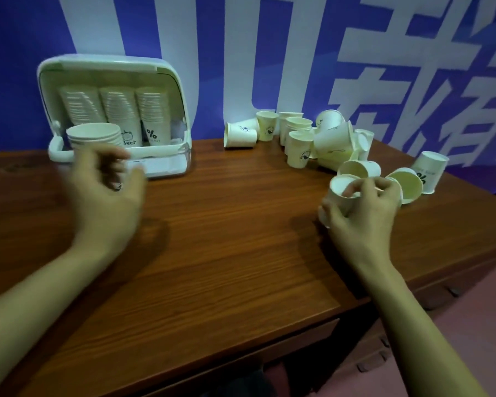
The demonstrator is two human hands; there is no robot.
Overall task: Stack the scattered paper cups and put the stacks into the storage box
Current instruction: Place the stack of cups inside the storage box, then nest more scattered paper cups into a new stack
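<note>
On table point(241, 239), white printed cup point(338, 193) in right hand point(364, 213) grip; blurred left hand point(106, 193) seemingly empty, fingers loose.

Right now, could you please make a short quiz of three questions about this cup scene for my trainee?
1. True or false: the right hand grips a paper cup.
2. How many cup stacks stand at the back of the storage box? A) one B) three C) five
3. Fill in: the loose cups lie on the ____ side of the wooden table.

Key: 1 true; 2 B; 3 right. The left hand is blurred and holds nothing visible.
</note>
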